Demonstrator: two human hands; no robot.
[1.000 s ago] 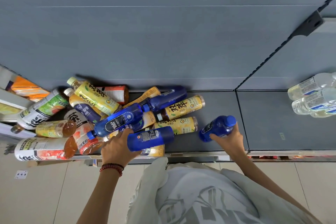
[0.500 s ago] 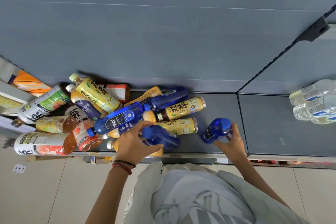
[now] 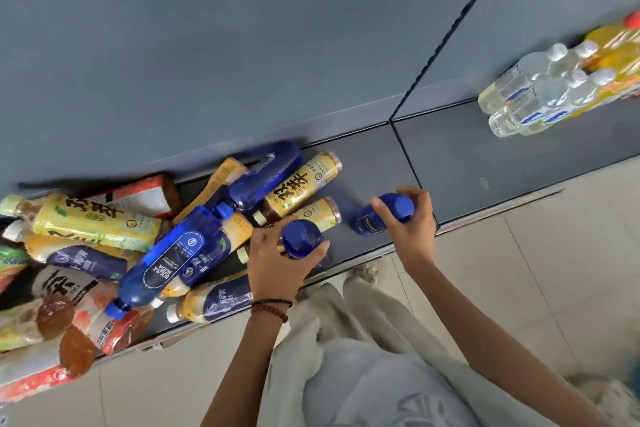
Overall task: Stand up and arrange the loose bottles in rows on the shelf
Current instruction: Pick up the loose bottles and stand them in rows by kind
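My left hand (image 3: 277, 263) grips a blue soda bottle (image 3: 300, 238) that I see end-on, held over the front of the grey shelf (image 3: 367, 163). My right hand (image 3: 414, 225) holds a second blue bottle (image 3: 381, 215) near the shelf's right end, beside the divider (image 3: 412, 163). To the left lies a heap of loose bottles: another blue soda bottle (image 3: 173, 253), yellow tea bottles (image 3: 301, 184), a blue bottle (image 3: 263, 177) further back, and orange and white labelled ones (image 3: 93, 326).
Right of the divider, clear water bottles (image 3: 530, 94) and yellow juice bottles (image 3: 616, 55) stand in rows. The shelf's metal front edge (image 3: 485, 211) runs across; beige floor tiles lie below. My grey shirt fills the bottom of the view.
My left hand has lifted its blue bottle out of the heap and turned it end-on. The right hand has tilted its bottle more upright. The view has rolled to the left.
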